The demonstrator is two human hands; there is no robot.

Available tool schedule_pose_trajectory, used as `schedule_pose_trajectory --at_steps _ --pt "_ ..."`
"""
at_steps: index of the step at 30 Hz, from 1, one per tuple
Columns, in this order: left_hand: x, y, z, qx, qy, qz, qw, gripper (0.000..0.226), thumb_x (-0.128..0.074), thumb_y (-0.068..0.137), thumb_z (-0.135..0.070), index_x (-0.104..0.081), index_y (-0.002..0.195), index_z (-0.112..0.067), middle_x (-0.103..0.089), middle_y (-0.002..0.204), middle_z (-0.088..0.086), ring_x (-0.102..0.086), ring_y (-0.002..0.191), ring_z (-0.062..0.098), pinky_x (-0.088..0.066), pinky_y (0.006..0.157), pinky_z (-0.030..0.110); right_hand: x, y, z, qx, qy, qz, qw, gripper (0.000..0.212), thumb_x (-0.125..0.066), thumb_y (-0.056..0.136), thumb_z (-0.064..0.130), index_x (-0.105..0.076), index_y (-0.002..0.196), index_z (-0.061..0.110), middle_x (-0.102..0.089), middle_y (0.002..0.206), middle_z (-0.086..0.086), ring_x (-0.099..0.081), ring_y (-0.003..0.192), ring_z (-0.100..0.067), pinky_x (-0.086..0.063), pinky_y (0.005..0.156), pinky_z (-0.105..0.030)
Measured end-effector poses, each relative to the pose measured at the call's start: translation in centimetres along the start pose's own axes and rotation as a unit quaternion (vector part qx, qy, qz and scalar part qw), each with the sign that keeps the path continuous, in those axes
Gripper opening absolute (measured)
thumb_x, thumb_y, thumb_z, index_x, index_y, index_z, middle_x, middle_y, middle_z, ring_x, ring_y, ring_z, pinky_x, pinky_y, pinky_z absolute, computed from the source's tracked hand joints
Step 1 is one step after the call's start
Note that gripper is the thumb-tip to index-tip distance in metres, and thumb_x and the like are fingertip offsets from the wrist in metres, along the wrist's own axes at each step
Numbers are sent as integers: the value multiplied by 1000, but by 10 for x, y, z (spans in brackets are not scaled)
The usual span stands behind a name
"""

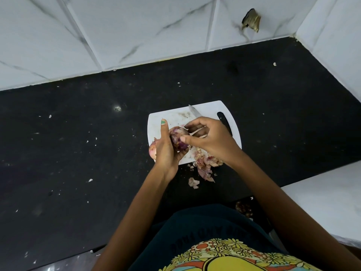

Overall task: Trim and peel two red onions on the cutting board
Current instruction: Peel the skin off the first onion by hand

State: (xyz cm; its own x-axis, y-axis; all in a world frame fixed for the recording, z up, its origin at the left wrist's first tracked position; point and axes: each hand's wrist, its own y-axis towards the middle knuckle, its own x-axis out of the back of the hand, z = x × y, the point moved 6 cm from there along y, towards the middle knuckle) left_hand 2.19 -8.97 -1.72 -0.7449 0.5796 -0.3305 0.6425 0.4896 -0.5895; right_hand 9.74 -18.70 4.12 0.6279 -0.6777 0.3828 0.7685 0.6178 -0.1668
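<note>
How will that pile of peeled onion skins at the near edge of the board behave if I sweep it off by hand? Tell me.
The onion skins look thin, curled and papery, so they are probably very light and floppy. They lie in loose separate flakes, some already off the cutting board on the counter, so a push would likely scatter them rather than move them together.

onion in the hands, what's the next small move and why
Probably pull the loosened skin away with the right hand. The left hand grips the red onion over the cutting board, and the right fingertips pinch at its skin, part of it still papery. The knife lies unused.
</note>
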Motion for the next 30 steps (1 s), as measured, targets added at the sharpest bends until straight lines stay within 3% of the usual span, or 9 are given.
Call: schedule_pose_trajectory --at_steps 4,12,16,18,21,25,27,30 --pt "0 3 -2 -10 6 9 1000 59 -39 94 -60 -65 88 -8 -72 75 3 -69 80 15 -57 78 32 -5 -1 4 17 -23 -26 999 32 -80 71 19 -68 100 19 -69 90 9 -65 76 -2 -53 66 -14" --pt "1 4 -1 -16 21 8 1000 59 -37 95 -60 -65 83 -9 -72 73 4 -69 73 14 -57 69 29 -7 2 5 32 -34 -29 998 30 -77 67 14 -72 97 14 -69 81 10 -64 71 1 -53 65 -14" --pt "1 3 0 11 1 3 1000 60 -39 93 -62 -62 102 -7 -69 89 7 -65 68 13 -53 56 25 1 5 -2 38 -9 -59 998 18 -68 75 3 -74 89 11 -72 77 4 -67 68 -4 -54 65 -16" --pt "1 4 -1 9 -1 -5 1000 56 -40 93 -61 -62 96 -9 -70 81 3 -65 64 11 -52 54 24 3 7 -6 33 9 -60 998 16 -65 80 2 -74 91 10 -72 79 1 -68 70 -7 -56 67 -21" --pt "0 4 -2 15 -18 -7 1000 52 -38 93 -61 -61 90 -14 -70 75 0 -66 64 10 -52 59 26 1 7 -9 26 53 -54 997 12 -61 90 10 -71 97 7 -70 81 2 -69 74 -9 -58 68 -23" --pt "3 6 -1 31 -28 -10 999 63 -39 91 -65 -61 105 -8 -70 91 6 -67 71 12 -52 58 26 -6 5 -8 31 43 -29 998 18 -69 85 25 -69 98 13 -70 87 6 -67 80 -7 -56 70 -20" --pt "3 6 -1 31 -27 -7 999 62 -38 91 -64 -63 103 -8 -70 90 5 -66 73 12 -52 60 25 -7 5 -9 35 21 -38 998 17 -74 80 19 -70 96 15 -70 90 7 -67 82 -6 -55 72 -17" --pt "2 6 -2 35 -41 3 999 59 -36 93 -64 -62 102 -12 -69 87 3 -65 68 11 -51 54 23 -2 7 -17 6 83 -67 994 9 -70 83 4 -70 91 9 -71 81 -2 -69 70 -10 -56 65 -20"
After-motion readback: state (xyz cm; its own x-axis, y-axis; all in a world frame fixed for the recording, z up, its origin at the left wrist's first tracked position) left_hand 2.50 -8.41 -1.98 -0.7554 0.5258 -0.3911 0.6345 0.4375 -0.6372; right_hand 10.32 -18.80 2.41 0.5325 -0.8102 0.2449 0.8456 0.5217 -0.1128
